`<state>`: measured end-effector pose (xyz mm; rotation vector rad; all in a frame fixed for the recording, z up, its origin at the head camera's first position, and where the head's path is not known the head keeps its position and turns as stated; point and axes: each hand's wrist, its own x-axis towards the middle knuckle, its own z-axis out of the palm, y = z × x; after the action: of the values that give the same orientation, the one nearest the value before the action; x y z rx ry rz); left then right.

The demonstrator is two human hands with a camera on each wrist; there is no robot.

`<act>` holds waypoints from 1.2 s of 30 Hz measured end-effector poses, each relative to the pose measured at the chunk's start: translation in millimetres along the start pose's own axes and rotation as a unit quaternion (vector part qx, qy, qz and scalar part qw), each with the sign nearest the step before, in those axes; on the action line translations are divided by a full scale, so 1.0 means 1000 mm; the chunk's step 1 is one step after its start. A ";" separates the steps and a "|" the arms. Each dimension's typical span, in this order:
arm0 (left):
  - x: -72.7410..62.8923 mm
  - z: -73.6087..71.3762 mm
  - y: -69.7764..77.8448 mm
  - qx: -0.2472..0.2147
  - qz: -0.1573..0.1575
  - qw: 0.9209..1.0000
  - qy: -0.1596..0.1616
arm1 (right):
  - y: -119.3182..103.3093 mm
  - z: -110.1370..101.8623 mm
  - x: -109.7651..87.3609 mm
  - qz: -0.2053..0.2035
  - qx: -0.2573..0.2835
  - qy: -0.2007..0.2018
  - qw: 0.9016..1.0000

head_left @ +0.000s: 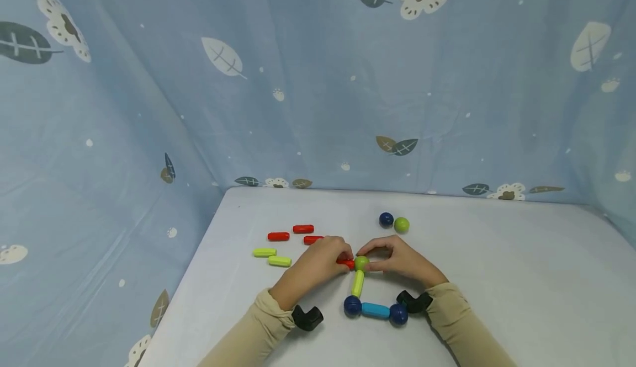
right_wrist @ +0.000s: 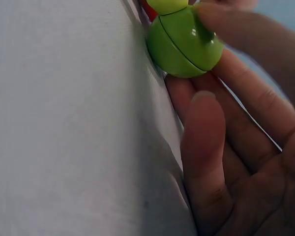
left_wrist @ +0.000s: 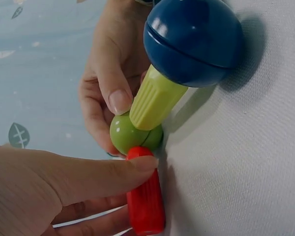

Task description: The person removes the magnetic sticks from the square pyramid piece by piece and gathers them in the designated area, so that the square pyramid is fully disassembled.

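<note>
My left hand (head_left: 318, 262) pinches a red rod (left_wrist: 146, 206) between thumb and fingers, its end against a green ball (head_left: 361, 263). From the other side my right hand (head_left: 404, 259) grips that ball with thumb and fingertips. A yellow-green rod (head_left: 358, 284) runs from the ball to a dark blue ball (head_left: 353, 306). From there a light blue rod (head_left: 375, 310) leads to a second dark blue ball (head_left: 398, 314), near the right wrist. The left wrist view shows the red rod meeting the green ball; whether they are joined, I cannot tell.
Left of the hands lie three more red rods (head_left: 279, 237), one partly behind the left hand, and two yellow-green rods (head_left: 280, 261). Farther back on the white table (head_left: 497, 267) sit a loose dark blue ball (head_left: 386, 220) and a green one (head_left: 401, 225). A patterned blue curtain (head_left: 318, 107) borders the table.
</note>
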<state>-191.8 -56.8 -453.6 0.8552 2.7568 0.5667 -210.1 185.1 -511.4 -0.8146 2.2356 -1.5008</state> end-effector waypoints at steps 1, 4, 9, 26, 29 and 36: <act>0.000 0.000 0.000 -0.002 -0.001 1.000 -0.001 | 0.000 0.001 0.000 -0.003 -0.003 0.002 1.000; 0.001 -0.001 -0.001 -0.007 -0.002 1.000 -0.004 | -0.002 0.001 0.001 -0.012 -0.014 0.006 1.000; 0.000 -0.003 -0.001 -0.012 -0.001 1.000 -0.010 | -0.006 -0.002 0.003 -0.003 -0.024 0.004 1.000; -0.002 -0.013 -0.022 0.082 -0.038 0.995 0.052 | 0.001 -0.006 -0.002 0.016 0.015 -0.003 1.000; -0.001 -0.014 -0.022 0.091 -0.048 0.993 0.055 | 0.001 -0.006 -0.002 0.011 0.022 -0.004 1.000; -0.001 -0.011 -0.009 0.070 -0.033 0.995 0.068 | 0.002 -0.005 -0.002 0.012 0.022 -0.006 1.000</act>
<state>-198.5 -67.6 -446.8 0.7770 2.9659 0.4379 -211.7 191.1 -511.0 -0.7794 2.1890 -1.5239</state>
